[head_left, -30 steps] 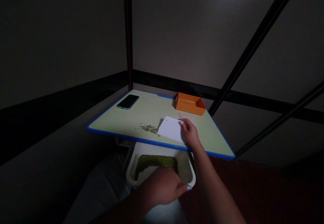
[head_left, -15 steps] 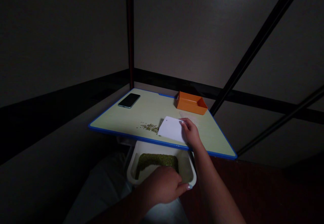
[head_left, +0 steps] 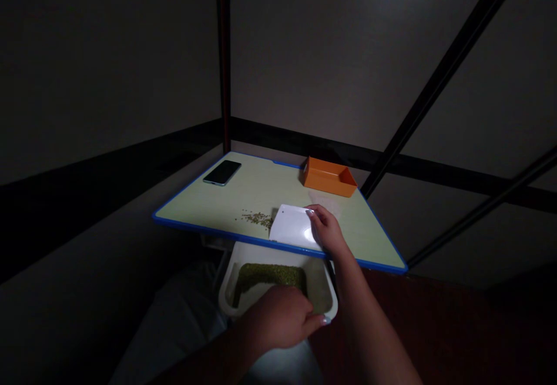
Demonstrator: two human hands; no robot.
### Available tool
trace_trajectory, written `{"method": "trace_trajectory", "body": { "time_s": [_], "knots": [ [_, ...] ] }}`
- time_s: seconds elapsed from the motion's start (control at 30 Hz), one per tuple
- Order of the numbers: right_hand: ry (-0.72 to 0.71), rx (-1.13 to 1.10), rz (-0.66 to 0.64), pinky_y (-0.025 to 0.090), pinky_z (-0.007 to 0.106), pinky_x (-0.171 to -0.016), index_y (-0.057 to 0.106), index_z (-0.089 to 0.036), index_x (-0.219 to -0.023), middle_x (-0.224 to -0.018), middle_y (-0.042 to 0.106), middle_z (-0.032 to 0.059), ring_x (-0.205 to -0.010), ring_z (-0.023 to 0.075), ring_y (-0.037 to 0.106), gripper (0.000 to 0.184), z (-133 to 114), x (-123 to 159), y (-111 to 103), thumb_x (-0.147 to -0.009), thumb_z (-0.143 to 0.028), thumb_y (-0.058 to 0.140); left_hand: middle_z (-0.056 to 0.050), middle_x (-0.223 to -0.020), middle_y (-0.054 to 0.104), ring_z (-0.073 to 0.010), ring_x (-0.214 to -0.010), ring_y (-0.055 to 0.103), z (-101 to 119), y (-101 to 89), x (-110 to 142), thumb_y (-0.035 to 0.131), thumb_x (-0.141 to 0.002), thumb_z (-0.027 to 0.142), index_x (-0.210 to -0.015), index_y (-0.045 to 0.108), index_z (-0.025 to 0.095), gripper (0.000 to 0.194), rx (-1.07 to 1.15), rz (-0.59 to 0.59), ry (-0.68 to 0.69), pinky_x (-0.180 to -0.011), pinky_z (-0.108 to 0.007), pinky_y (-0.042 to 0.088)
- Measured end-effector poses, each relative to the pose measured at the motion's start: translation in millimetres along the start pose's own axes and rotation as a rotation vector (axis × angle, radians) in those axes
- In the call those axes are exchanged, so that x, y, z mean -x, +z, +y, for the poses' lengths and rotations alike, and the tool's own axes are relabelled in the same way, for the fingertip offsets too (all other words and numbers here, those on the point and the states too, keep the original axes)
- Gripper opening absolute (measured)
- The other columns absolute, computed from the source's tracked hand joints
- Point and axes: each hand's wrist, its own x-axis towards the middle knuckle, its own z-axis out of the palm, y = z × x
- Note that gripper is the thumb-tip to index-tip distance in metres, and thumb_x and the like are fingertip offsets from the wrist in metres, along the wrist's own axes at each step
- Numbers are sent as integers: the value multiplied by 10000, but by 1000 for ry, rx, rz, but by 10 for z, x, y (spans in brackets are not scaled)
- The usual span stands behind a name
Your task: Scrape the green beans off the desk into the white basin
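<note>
My right hand (head_left: 327, 227) grips the right end of a flat white scraper (head_left: 292, 226), which has a small hole in one corner and lies tilted near the front edge of the table (head_left: 191, 199). Just left of the scraper is a loose scatter of small green beans (head_left: 257, 218). Below the table edge, my left hand (head_left: 285, 315) is closed on the near rim of a white tub (head_left: 226, 298). Inside the tub lies a heap of green beans (head_left: 272, 273), partly hidden by that hand.
A phone (head_left: 222, 172) rests at the table's back left. An orange open box (head_left: 329, 183) stands at the back right. A blue rim edges the table, and panelled walls (head_left: 304, 54) rise behind and to the left. Reddish floor (head_left: 391, 327) shows at lower right.
My right hand has drawn the scraper slightly toward me and left, to the table's front edge, and its tilt has changed. My left hand and the tub stay in place.
</note>
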Motion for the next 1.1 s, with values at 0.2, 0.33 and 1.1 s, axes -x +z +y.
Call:
{"method": "trace_trajectory", "body": {
  "time_s": [0.2, 0.33, 1.1],
  "knots": [
    [28, -47, 11, 469, 311, -723, 664, -200, -911, -844, 692, 32, -788, 200, 616, 258, 18, 14, -5, -857, -425, 550, -129, -825, 775, -289, -736, 725, 8, -19, -4, 388, -963, 502, -886, 794, 172, 529, 15, -11, -5, -570, -340, 391],
    [36, -79, 35, 470, 314, -725, 667, -201, -900, -836, 689, 30, -788, 200, 616, 260, 14, 18, -8, -845, -430, 558, -124, -824, 775, -285, -737, 727, 3, -10, -3, 383, -963, 512, -886, 792, 175, 536, 19, -10, -12, -563, -338, 375],
    [46, -7, 146, 487, 339, -782, 655, -194, -900, -867, 707, 53, -834, 221, 631, 307, -59, 53, -22, -852, -477, 546, -135, -838, 776, -310, -756, 734, 7, -19, 6, 386, -963, 499, -880, 792, 168, 531, 16, -7, 4, -546, -351, 341]
  ]
}}
